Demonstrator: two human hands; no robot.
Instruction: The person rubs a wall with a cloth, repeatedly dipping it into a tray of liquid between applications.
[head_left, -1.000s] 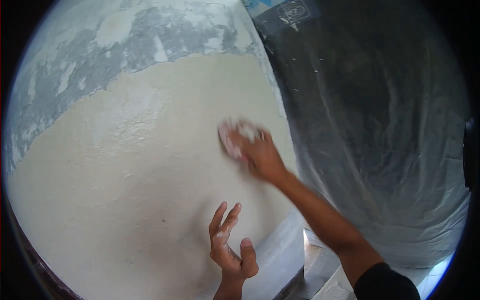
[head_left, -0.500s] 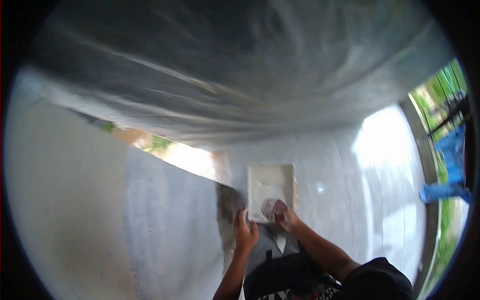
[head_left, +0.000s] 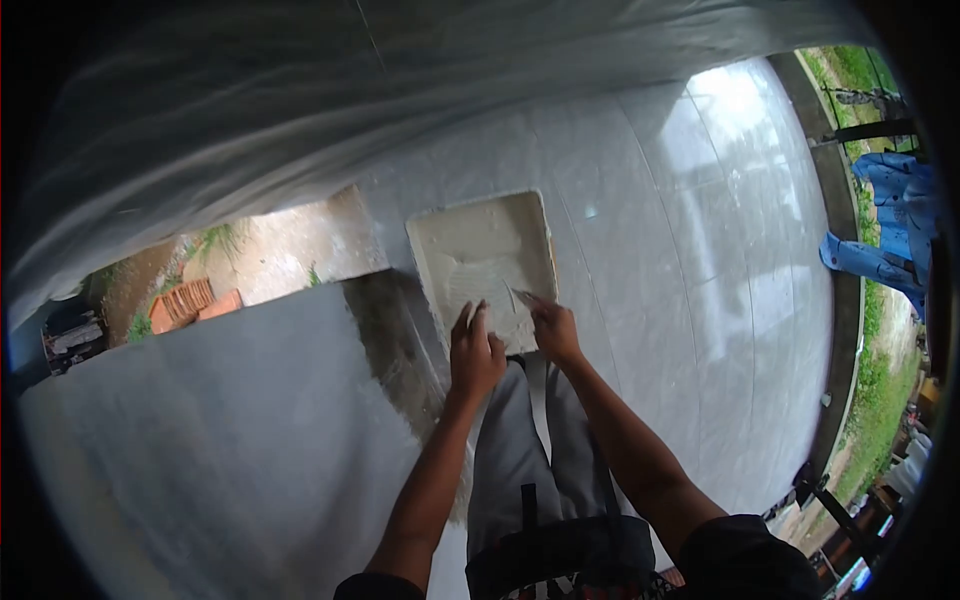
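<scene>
The view looks straight down past the person's grey trousers point(head_left: 510, 450) onto a pale tiled floor point(head_left: 690, 260). A shallow rectangular tray point(head_left: 480, 255) lies flat on the tiles at about 12 o'clock from the hands, a little above the middle of the picture, its inside coated with cream paste. The left hand point(head_left: 474, 352) sits at the tray's near edge, at its 6 o'clock, fingers held together and pointing into the tray; it grips nothing that can be seen, and whether the fingertips touch the rim cannot be told. The right hand point(head_left: 552, 326) is just beside it at 3 o'clock, over the tray's near right corner, fingers curled in as if pinched on something small; what it holds is too blurred to make out. A thin scrape mark shows in the paste near its fingertips. At 9 o'clock from the hands runs the grey top of a low wall point(head_left: 220, 430), with bare ground and a stack of red bricks point(head_left: 190, 302) beyond it. Clear plastic sheet point(head_left: 300, 110) hangs across the top. At 3 o'clock, at the floor's edge, lies blue cloth point(head_left: 890, 230) beside grass.
</scene>
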